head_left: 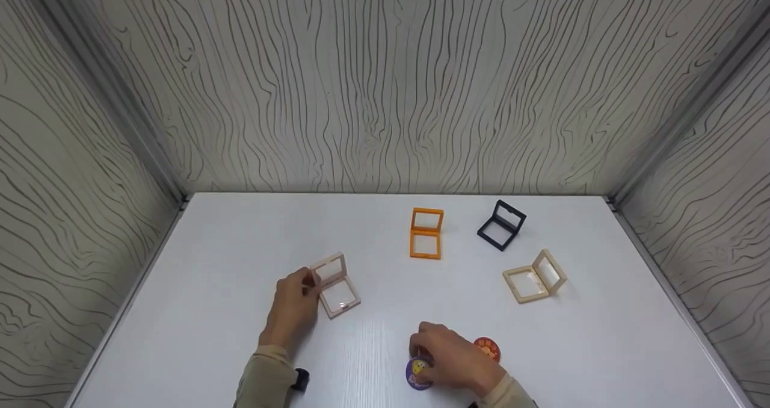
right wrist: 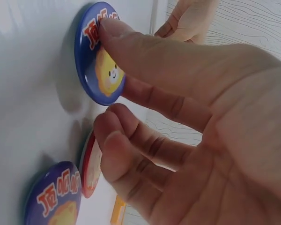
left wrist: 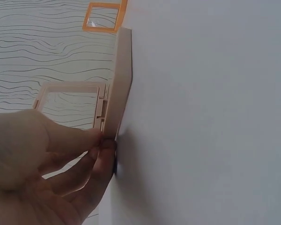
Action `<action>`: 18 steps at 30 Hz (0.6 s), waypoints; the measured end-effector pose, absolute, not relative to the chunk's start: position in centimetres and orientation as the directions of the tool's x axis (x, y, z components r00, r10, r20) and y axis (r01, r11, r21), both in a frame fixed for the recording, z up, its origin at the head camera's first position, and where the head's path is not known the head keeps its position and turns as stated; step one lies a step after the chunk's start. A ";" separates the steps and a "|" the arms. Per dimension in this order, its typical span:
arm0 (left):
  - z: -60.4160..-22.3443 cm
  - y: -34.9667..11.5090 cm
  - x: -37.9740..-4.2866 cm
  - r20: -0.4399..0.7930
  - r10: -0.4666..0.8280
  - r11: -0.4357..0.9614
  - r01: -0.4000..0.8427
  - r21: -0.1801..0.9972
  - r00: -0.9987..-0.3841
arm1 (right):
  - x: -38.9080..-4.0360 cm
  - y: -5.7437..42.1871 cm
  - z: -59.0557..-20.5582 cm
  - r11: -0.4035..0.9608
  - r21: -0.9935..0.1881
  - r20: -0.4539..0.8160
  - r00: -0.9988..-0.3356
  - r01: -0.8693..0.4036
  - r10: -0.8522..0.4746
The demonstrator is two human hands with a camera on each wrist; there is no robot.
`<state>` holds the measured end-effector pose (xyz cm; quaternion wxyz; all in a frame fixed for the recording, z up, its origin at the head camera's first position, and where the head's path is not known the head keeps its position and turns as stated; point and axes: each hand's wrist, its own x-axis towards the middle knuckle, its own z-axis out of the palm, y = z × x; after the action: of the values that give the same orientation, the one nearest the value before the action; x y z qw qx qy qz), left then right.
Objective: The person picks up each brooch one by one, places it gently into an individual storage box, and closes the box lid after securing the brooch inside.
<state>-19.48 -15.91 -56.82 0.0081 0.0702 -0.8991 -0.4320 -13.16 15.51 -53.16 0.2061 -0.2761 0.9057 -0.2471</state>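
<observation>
My left hand pinches the hinge-side corner of a pale pink display frame, which stands open on the white table with its lid tilted up. In the left wrist view, thumb and fingertips meet at the corner of that frame. My right hand holds a round blue-purple badge with a yellow cartoon face. In the right wrist view, the thumb lies across the badge, and a finger is behind its edge. Beside this hand are a red badge and another purple badge, hidden in the head view.
Farther back, three more frames stand open on the table: an orange frame, a black frame and a beige frame. Wood-grain panels enclose the table behind and at both sides.
</observation>
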 end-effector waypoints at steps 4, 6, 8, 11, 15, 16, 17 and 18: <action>-56.7 -15.9 -19.4 -0.052 -0.120 0.614 -0.116 0.781 -0.991 | -13.4 15.5 -53.2 0.726 -0.591 -0.283 -0.752 -0.353 -0.596; -56.7 -15.8 -19.4 -0.059 -0.113 0.615 -0.116 0.780 -0.992 | -13.5 15.5 -53.2 0.720 -0.603 -0.290 -0.746 -0.344 -0.599; -56.6 -15.8 -19.3 -0.063 -0.101 0.620 -0.112 0.776 -0.993 | -13.5 15.6 -53.3 0.713 -0.614 -0.292 -0.741 -0.339 -0.604; -56.3 -15.6 -19.1 -0.074 -0.081 0.624 -0.108 0.774 -0.994 | -13.7 15.8 -53.2 0.694 -0.635 -0.283 -0.733 -0.340 -0.618; -56.0 -15.3 -18.9 -0.083 -0.050 0.623 -0.096 0.777 -0.995 | -14.0 16.1 -53.2 0.637 -0.677 -0.235 -0.711 -0.369 -0.662; -55.9 -15.2 -18.8 -0.082 -0.040 0.624 -0.089 0.776 -0.996 | -14.1 16.2 -53.1 0.623 -0.690 -0.231 -0.705 -0.367 -0.670; -55.9 -15.1 -18.8 -0.078 -0.030 0.626 -0.080 0.775 -0.996 | -14.2 16.3 -53.1 0.612 -0.700 -0.224 -0.700 -0.368 -0.678; -55.9 -14.9 -18.7 -0.070 -0.020 0.630 -0.067 0.774 -0.997 | -14.2 16.3 -53.1 0.601 -0.709 -0.218 -0.695 -0.370 -0.685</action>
<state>-18.70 -14.94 -55.94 -0.0272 0.0239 -0.9022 -0.4297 -14.22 16.33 -53.11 0.2422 -0.3065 0.8612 -0.3253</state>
